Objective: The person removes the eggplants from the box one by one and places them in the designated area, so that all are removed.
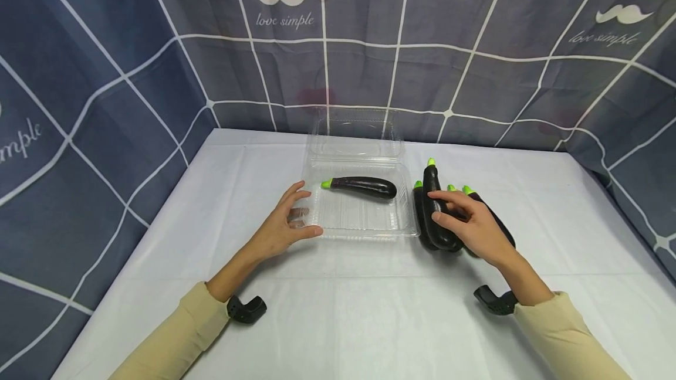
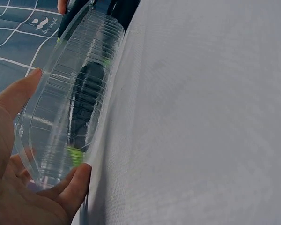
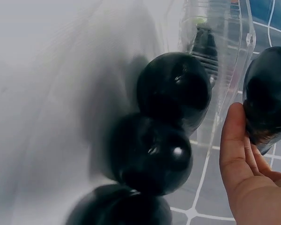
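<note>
A dark eggplant [image 1: 440, 216] with a green stem is held in my right hand [image 1: 475, 227], thumb on one side and fingers on the other. The right wrist view shows this eggplant [image 3: 269, 93] raised above several others [image 3: 152, 152]. At the left end of a clear plastic container [image 1: 364, 230], my left hand [image 1: 277, 230] spreads its thumb and fingers along the rim. One eggplant [image 1: 364, 186] lies crosswise inside the container, its green stem pointing left; through the clear wall it also shows in the left wrist view [image 2: 86, 103].
Behind the container's base stands its hinged clear lid [image 1: 356, 133], tilted up. More eggplants [image 1: 496, 219] lie on the white tablecloth [image 1: 338, 309] right of the container. A dark checked curtain [image 1: 359, 69] hangs along the back and sides.
</note>
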A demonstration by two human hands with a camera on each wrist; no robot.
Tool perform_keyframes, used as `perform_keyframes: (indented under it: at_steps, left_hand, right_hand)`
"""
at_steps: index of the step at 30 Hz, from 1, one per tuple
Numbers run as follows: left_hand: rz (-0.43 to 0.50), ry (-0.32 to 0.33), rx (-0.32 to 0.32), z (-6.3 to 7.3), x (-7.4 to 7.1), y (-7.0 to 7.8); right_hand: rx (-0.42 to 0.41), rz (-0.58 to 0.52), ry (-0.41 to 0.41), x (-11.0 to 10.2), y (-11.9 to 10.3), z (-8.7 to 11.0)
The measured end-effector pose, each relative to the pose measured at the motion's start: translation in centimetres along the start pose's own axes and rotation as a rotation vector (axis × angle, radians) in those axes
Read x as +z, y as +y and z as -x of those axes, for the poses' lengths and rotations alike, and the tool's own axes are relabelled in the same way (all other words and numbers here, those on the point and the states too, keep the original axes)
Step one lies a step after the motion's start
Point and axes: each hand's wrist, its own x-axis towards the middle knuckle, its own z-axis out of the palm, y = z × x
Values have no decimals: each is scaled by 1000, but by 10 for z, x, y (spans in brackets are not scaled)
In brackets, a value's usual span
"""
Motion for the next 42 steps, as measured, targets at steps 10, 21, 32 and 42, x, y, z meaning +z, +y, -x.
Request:
perform_keyframes:
  at_steps: [10, 21, 32, 42]
  left_hand:
    - [6, 2, -9, 1, 0, 1]
    - [2, 3, -13, 1, 0, 4]
    - [-8, 2, -4, -1, 1, 0]
    - [-9, 0, -15, -1, 0, 3]
  right_hand:
    - [12, -29, -8, -11, 7, 8]
    - [35, 7, 15, -41, 16, 23]
    - [56, 53, 31, -51, 30, 33]
    - [86, 110, 45, -61, 42, 44]
